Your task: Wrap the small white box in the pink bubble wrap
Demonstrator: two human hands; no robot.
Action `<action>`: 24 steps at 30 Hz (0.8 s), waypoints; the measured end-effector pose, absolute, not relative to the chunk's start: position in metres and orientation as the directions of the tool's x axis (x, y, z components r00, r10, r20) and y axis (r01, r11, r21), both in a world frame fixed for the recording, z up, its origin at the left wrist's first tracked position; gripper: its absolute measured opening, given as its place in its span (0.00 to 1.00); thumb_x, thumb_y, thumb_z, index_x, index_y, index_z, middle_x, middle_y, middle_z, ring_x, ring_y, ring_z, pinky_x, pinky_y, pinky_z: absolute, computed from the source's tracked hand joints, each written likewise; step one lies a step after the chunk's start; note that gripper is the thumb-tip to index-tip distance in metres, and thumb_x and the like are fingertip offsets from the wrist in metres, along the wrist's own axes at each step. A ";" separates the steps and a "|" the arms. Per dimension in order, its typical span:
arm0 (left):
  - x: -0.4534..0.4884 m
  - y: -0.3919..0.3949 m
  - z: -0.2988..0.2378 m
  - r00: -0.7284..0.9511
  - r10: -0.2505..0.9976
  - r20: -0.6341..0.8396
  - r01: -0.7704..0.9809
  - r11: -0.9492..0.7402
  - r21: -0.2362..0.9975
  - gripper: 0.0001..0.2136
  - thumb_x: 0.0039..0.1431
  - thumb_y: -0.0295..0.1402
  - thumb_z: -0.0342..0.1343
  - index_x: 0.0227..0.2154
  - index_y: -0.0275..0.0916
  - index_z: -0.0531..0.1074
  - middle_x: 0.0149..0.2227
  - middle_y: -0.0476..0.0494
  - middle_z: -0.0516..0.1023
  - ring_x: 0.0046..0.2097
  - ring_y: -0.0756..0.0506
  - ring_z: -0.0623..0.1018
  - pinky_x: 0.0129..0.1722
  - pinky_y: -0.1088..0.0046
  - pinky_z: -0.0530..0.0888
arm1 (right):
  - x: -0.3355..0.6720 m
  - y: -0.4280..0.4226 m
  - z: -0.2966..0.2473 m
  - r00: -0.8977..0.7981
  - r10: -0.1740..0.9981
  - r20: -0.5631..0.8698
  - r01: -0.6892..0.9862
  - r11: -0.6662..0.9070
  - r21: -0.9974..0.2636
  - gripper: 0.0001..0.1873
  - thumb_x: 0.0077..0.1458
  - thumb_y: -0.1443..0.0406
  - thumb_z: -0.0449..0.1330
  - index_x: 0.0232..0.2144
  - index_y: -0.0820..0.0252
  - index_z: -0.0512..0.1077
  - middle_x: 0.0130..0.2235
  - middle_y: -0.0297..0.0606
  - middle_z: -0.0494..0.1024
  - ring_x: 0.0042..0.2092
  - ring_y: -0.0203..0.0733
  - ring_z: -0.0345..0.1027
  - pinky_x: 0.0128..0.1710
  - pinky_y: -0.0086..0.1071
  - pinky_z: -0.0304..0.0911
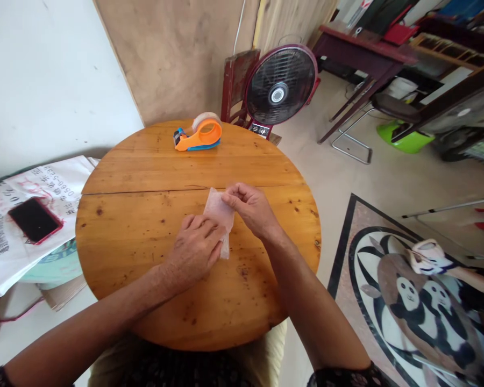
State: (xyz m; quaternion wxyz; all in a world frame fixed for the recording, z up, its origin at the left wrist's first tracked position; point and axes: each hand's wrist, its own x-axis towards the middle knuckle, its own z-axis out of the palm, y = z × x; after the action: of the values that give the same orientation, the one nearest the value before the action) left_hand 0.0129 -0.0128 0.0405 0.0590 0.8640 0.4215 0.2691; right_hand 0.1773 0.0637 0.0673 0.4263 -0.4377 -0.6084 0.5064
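A small piece of translucent, pinkish bubble wrap (216,206) lies near the middle of the round wooden table (145,231). Its lower end shows below my left hand (197,244), whose bent fingers press over its middle and hide part of it. At the upper right corner, my right hand (252,209) pinches the wrap's edge between thumb and fingers. Farther back on the table stands an orange and blue tape dispenser (199,137) with a roll of clear tape, apart from both hands.
A dark phone (35,220) rests on a white printed sack (8,188) at the left. Behind the table are a fan (280,86) and a red wooden chair (237,80). Another person's shoe (427,257) is on the panda-patterned floor (411,295) at the right.
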 end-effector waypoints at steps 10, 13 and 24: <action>0.018 -0.029 0.017 -0.005 0.894 0.447 0.709 -0.312 0.632 0.30 0.57 0.39 0.59 0.59 0.36 0.56 0.54 0.30 0.67 0.54 0.35 0.71 0.52 0.53 0.72 | 0.175 0.008 0.079 -0.288 0.953 0.094 0.225 0.163 -0.961 0.15 0.55 0.54 0.60 0.25 0.57 0.66 0.26 0.29 0.66 0.29 0.34 0.60 0.30 0.28 0.58; 0.017 -0.027 0.016 0.058 0.900 0.431 0.637 -0.366 0.678 0.28 0.62 0.37 0.55 0.62 0.38 0.54 0.57 0.31 0.67 0.58 0.37 0.70 0.57 0.54 0.69 | 0.176 -0.010 0.076 -0.301 0.945 0.130 0.280 0.218 -0.935 0.10 0.58 0.58 0.59 0.29 0.57 0.70 0.30 0.32 0.73 0.34 0.36 0.67 0.37 0.30 0.64; 0.009 -0.022 0.016 0.247 0.882 0.402 0.536 -0.469 0.701 0.04 0.61 0.31 0.52 0.37 0.38 0.70 0.42 0.40 0.76 0.46 0.43 0.76 0.46 0.65 0.75 | 0.175 -0.049 0.050 -0.264 0.907 0.329 0.393 0.413 -0.821 0.05 0.61 0.64 0.57 0.32 0.55 0.71 0.48 0.40 0.80 0.53 0.43 0.72 0.54 0.37 0.65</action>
State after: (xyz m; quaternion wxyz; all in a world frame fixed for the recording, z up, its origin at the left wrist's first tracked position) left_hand 0.0087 -0.0218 0.0164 0.2171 0.7591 0.4671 0.3981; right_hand 0.1754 -0.0485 0.0502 0.4131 -0.4440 -0.7320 0.3105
